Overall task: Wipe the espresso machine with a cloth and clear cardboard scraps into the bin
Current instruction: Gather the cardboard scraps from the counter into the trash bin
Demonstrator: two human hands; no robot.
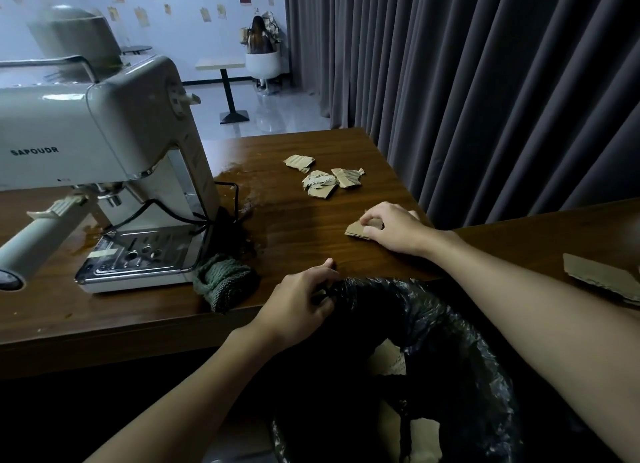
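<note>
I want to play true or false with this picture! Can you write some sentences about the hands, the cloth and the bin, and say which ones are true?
1. The green cloth lies on the table next to the espresso machine. True.
2. The left hand is wiping the espresso machine. False: it grips the rim of the bin.
3. The right hand pinches a cardboard scrap on the table. True.
4. The bin has nothing in it. False: cardboard pieces lie inside.
</note>
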